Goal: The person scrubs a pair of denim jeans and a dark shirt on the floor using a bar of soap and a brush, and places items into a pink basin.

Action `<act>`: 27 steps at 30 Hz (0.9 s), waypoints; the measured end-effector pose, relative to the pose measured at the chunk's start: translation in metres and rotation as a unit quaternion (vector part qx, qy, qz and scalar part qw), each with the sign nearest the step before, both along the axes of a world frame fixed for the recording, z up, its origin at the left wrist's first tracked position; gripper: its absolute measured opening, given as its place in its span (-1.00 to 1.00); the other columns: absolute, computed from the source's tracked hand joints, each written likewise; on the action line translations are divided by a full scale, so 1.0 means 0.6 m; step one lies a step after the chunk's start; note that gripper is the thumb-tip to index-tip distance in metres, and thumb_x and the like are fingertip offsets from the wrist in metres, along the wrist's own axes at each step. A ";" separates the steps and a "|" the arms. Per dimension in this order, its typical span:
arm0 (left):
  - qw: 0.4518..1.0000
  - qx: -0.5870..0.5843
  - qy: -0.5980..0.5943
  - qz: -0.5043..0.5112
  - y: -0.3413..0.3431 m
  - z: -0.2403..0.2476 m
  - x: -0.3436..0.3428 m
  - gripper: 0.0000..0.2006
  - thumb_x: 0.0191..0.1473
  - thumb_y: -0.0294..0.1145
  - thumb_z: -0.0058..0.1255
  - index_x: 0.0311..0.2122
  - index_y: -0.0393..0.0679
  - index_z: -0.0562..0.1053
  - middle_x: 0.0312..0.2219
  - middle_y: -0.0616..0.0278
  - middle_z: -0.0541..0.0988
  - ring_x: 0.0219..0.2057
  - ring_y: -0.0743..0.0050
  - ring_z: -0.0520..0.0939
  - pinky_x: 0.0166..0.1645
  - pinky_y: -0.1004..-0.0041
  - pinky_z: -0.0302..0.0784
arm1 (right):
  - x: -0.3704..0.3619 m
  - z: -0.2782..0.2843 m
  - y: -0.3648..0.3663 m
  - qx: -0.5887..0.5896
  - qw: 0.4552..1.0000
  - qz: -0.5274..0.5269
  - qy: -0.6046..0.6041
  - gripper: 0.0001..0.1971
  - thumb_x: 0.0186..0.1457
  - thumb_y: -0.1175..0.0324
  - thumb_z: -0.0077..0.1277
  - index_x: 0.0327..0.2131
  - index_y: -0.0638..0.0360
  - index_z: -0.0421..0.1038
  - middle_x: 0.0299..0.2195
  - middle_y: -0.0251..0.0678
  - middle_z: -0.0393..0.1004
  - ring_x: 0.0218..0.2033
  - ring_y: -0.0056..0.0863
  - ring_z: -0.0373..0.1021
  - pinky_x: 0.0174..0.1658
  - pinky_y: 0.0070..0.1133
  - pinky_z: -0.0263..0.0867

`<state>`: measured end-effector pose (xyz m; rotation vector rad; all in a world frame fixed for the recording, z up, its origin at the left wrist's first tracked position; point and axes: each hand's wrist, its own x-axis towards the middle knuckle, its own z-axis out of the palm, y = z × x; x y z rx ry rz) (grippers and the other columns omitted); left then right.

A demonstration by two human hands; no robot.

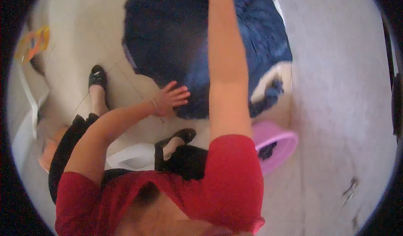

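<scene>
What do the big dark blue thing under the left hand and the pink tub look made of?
Dark blue bundle: apparently plush or shaggy textile, matte with a fuzzy, tufted edge; the left hand rests on it. Pink tub: probably moulded plastic, with a smooth, even rim and slight sheen.

Dark blue fuzzy fabric [176,39] fills 12 o'clock, left hand [172,98] flat on its lower edge. Pink basin [277,146] blocks 4 o'clock. Pale floor [79,47] open at 10 o'clock; light wall [344,89] closes off 3 o'clock.
</scene>
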<state>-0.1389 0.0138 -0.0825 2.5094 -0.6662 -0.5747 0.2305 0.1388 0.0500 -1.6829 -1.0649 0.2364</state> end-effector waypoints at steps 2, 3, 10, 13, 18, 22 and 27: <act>1.000 -0.019 -0.001 -0.010 0.000 0.014 0.006 -0.18 -0.28 0.25 -0.04 0.11 0.03 0.15 0.18 0.25 -0.04 0.22 0.22 -0.18 0.19 -0.03 -0.48 | -0.036 -0.048 -0.131 -0.033 0.990 -0.108 -0.080 -0.46 -0.13 0.30 0.03 -0.06 0.28 0.13 -0.20 -0.08 0.28 -0.19 -0.18 0.21 -0.06 -0.37 0.12; 0.999 0.002 0.035 -0.014 0.001 0.028 0.011 -0.20 -0.25 0.24 -0.05 0.12 0.06 0.13 0.19 0.26 -0.06 0.23 0.23 -0.22 0.19 -0.02 -0.47 | -0.058 -0.084 -0.217 -0.071 0.965 -0.211 -0.135 -0.46 -0.15 0.30 0.04 -0.07 0.29 0.14 -0.20 -0.07 0.28 -0.19 -0.17 0.21 -0.06 -0.36 0.12; 0.998 0.025 0.043 -0.036 -0.002 0.033 0.028 -0.14 -0.32 0.22 0.02 0.12 0.03 0.12 0.18 0.18 -0.05 0.22 0.17 -0.19 0.18 -0.05 -0.46 | -0.186 -0.146 -0.699 -0.398 0.569 -0.715 -0.085 -0.37 -0.24 0.38 0.00 -0.01 0.35 0.07 -0.08 0.18 0.16 -0.04 0.06 0.14 0.08 -0.26 0.02; 1.000 -0.011 0.010 -0.017 0.009 0.027 0.017 -0.13 -0.36 0.11 0.13 0.09 -0.08 0.14 0.18 0.08 -0.07 0.22 0.09 -0.18 0.18 -0.06 -0.44 | -0.278 -0.156 -0.743 -0.455 0.578 -0.678 0.009 -0.34 -0.22 0.30 -0.02 0.00 0.36 0.04 -0.08 0.22 0.15 -0.06 0.09 0.15 0.03 -0.24 0.07; 1.000 0.021 -0.006 -0.019 0.010 0.049 0.024 -0.24 -0.25 -0.03 0.09 0.09 -0.13 0.15 0.17 0.05 -0.07 0.22 0.08 -0.17 0.18 -0.06 -0.37 | -0.342 -0.163 -0.696 -0.510 0.581 -0.614 0.161 -0.33 -0.17 0.06 -0.07 -0.02 0.32 0.08 -0.13 0.27 0.16 -0.10 0.16 0.17 -0.07 -0.21 0.19; 0.997 -0.044 -0.043 -0.043 -0.016 0.050 0.029 -0.26 -0.17 -0.10 0.03 0.10 -0.27 0.09 0.18 0.05 -0.11 0.23 0.19 -0.17 0.20 0.01 -0.35 | -0.375 -0.193 -0.732 -0.465 0.584 -0.645 0.165 -0.38 0.00 -0.10 -0.28 -0.02 0.23 0.12 -0.08 0.26 0.10 -0.09 0.07 0.19 -0.10 -0.18 0.20; 0.993 -0.017 -0.047 -0.107 -0.051 0.014 0.010 -0.19 -0.11 0.03 -0.08 0.16 -0.25 -0.05 0.20 0.12 -0.16 0.23 0.28 -0.23 0.22 0.07 -0.41 | -0.422 -0.193 -0.702 -0.468 0.555 -0.677 0.117 -0.39 -0.01 -0.09 -0.27 -0.02 0.19 0.13 -0.07 0.18 0.11 -0.10 0.05 0.19 -0.10 -0.23 0.22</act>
